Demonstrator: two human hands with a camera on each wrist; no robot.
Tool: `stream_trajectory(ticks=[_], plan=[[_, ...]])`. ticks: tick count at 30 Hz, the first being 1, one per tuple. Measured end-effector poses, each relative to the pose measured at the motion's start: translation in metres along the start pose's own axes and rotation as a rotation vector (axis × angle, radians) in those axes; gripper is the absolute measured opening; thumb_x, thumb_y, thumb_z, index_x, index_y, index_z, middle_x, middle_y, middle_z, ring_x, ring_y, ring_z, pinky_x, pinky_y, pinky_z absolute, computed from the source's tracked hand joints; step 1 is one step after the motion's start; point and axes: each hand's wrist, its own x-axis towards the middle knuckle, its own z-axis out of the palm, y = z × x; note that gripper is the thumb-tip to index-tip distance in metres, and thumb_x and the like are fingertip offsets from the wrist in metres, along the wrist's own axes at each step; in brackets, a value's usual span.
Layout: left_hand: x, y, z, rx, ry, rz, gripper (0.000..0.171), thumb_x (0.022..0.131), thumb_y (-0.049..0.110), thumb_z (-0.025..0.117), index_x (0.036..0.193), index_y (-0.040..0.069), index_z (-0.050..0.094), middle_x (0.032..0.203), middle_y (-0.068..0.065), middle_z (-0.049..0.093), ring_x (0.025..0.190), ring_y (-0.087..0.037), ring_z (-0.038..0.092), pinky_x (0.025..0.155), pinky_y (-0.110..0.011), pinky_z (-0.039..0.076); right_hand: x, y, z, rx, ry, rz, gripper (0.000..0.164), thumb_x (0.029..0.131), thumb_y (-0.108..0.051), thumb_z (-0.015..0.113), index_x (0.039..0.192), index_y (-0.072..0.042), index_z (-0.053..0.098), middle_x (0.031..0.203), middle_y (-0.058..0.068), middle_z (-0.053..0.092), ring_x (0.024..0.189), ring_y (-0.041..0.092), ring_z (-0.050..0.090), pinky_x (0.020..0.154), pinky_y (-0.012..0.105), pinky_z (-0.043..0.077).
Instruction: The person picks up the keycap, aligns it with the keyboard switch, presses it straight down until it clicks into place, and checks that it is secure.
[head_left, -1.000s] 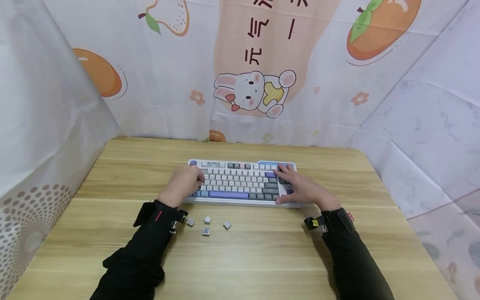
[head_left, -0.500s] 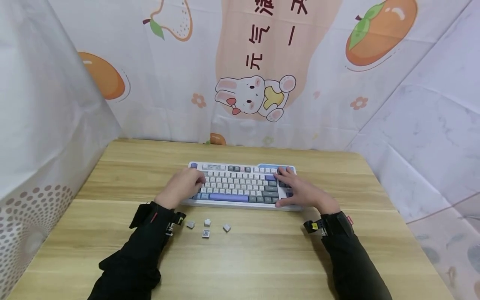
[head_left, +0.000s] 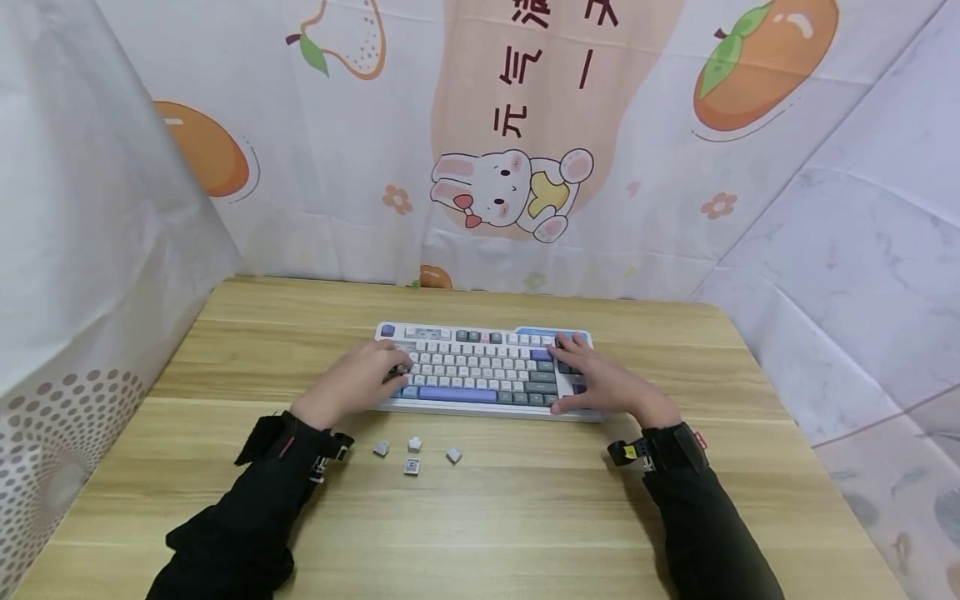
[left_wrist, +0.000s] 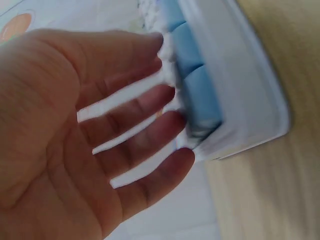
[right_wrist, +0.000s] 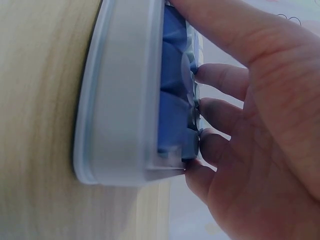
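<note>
My left hand (head_left: 348, 385) has opened since half a second ago: its fingertips were bunched, and now thumb and fingers stand apart, gently bent, with nothing between them. Its wrist has slid toward the lower left of the frame. My right hand (head_left: 607, 379) lies as it did, fingers spread wide over the other end of one compact, white-cased plastic keyboard (head_left: 465, 371), thumb at its near edge.

Four small, pale, square plastic keycaps (head_left: 412, 467) lie loose on the pale wood-grain tabletop (head_left: 480, 525), just left of centre and below the keyboard, in the same spots as before. One shows its hollow underside.

The keyboard sits level across the middle of the frame: mostly white keys, grey ones toward the right, a long purple space bar (head_left: 457, 395) and a light blue strip at its upper right corner. I cannot tell whether my left fingertips touch it.
</note>
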Motion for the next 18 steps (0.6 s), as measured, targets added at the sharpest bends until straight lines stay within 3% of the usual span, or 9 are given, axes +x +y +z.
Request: stream_trajectory(ticks=[5,11,18], plan=[[-0.002,0.009,-0.010,-0.052,0.012,0.034,0.027,0.096,0.015,0.071,0.120,0.002,0.072,0.117,-0.012,0.069,0.110,-0.029,0.065,0.095,-0.047,0.053,0.000,0.000,0.001,0.004,0.005,-0.005,0.105,0.078,-0.052,0.083,0.158,-0.004,0.034,0.167,0.021,0.012,0.152,0.045,0.001,0.117,0.064,0.018],[-0.004,0.031,-0.020,-0.023,0.021,0.084,0.030,0.095,0.020,0.073,0.121,0.005,0.073,0.118,-0.009,0.069,0.114,-0.027,0.064,0.097,-0.046,0.052,-0.001,0.001,0.001,0.009,0.009,-0.012,0.104,0.079,-0.049,0.084,0.157,-0.003,0.034,0.167,0.021,0.011,0.152,0.046,0.000,0.117,0.064,0.017],[-0.005,0.054,-0.012,-0.046,-0.028,0.149,0.034,0.093,0.028,0.077,0.120,0.008,0.073,0.116,-0.004,0.069,0.109,-0.020,0.064,0.095,-0.039,0.053,-0.001,0.001,0.001,0.012,0.008,-0.007,0.104,0.079,-0.050,0.084,0.157,-0.003,0.034,0.167,0.021,0.012,0.152,0.046,0.000,0.117,0.065,0.017]])
